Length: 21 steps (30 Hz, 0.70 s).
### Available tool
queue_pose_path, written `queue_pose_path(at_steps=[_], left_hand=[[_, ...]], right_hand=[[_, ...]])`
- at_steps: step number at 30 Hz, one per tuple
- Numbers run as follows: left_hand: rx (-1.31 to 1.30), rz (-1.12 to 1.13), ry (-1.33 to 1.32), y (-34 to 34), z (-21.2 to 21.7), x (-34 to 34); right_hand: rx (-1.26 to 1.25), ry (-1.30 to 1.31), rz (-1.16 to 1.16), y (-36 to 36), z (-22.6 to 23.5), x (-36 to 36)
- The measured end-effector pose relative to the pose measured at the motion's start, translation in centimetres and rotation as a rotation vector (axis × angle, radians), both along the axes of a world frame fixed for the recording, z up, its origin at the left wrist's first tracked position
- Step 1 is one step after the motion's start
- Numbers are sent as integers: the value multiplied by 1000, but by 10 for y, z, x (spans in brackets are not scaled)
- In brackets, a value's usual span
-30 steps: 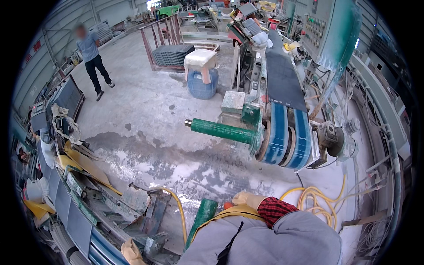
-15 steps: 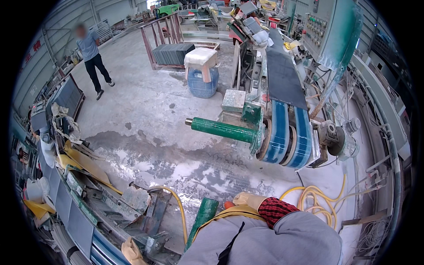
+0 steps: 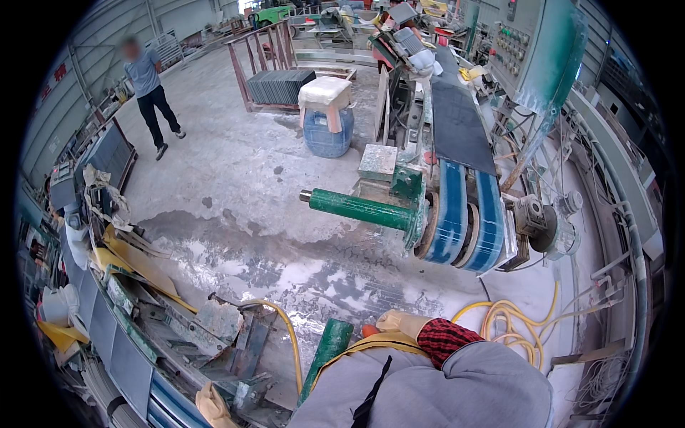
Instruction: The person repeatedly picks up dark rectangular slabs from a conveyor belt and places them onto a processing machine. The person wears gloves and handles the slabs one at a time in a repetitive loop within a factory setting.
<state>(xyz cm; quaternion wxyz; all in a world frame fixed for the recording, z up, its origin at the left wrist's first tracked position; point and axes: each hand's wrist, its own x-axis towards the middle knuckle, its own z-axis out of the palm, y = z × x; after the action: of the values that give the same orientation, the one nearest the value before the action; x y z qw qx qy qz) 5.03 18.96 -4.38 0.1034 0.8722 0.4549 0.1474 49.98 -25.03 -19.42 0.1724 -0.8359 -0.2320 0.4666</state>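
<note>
My right hand (image 3: 401, 322), in a pale tan glove below a red-and-black plaid cuff, is held in front of my body at the lower middle. A small orange-red rounded thing (image 3: 369, 330) shows at its left edge; I cannot tell whether the hand holds it. A green cylinder (image 3: 330, 351) slants up just left of that hand, partly hidden by my grey clothing and yellow-edged apron. My left hand (image 3: 212, 405), also gloved, is by the machine frame (image 3: 246, 349) at the lower left. The fingers of both hands are too hidden to read.
Ahead, a green roller (image 3: 360, 207) juts left from a conveyor with blue belts (image 3: 449, 221). A yellow hose (image 3: 503, 321) lies coiled at right. A blue drum (image 3: 328, 134) stands beyond, near stacked grey slabs (image 3: 282, 89). A person (image 3: 148, 82) stands at far left.
The standing person's arm has shifted slightly. My hands and the machines look almost unchanged.
</note>
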Motion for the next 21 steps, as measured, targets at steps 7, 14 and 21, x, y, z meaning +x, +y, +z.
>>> queue_pose_path(at_steps=[7,14,21], left_hand=[[27,-18,28,-7,12,10],[61,-23,33,-4,7,8],[102,-76,-39,-3,2,-5]], right_hand=[[-6,-7,-21,-1,6,-1],[-3,-23,-6,1,23,-2],[-1,-34,28,8,21,-2]])
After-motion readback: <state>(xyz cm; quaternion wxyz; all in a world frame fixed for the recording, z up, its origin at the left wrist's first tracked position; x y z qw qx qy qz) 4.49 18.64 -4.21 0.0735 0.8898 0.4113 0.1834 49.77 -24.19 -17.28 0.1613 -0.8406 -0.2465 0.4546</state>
